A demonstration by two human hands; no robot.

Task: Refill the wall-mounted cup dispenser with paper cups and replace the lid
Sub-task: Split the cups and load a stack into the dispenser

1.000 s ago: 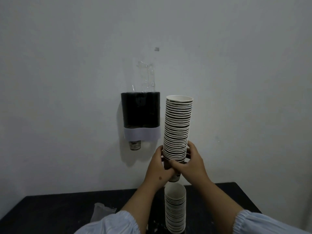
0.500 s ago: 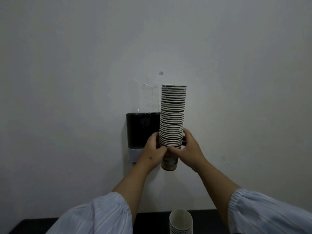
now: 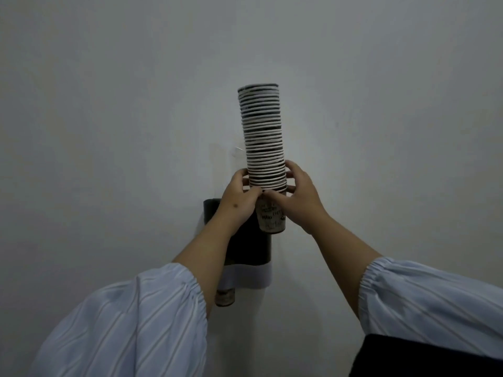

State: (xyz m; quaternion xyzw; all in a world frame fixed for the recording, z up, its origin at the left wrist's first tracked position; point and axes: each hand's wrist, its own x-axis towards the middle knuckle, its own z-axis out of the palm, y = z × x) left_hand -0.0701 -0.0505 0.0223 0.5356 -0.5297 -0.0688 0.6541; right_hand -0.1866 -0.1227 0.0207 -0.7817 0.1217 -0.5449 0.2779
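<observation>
Your left hand (image 3: 239, 198) and right hand (image 3: 300, 198) are both closed around the bottom of the cup stack (image 3: 262, 140), held upright before the wall, above the dispenser (image 3: 250, 247). Bring the lowest cup over the dispenser's open top (your left hand hides its rim) and lower it straight. The wall around is bare, so nothing blocks you.

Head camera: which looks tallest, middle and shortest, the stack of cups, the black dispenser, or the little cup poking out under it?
1. Stack of cups, tallest, though it is held nearer the camera.
2. Dispenser, partly hidden by the left hand.
3. Bottom cup, clearly shortest.
</observation>
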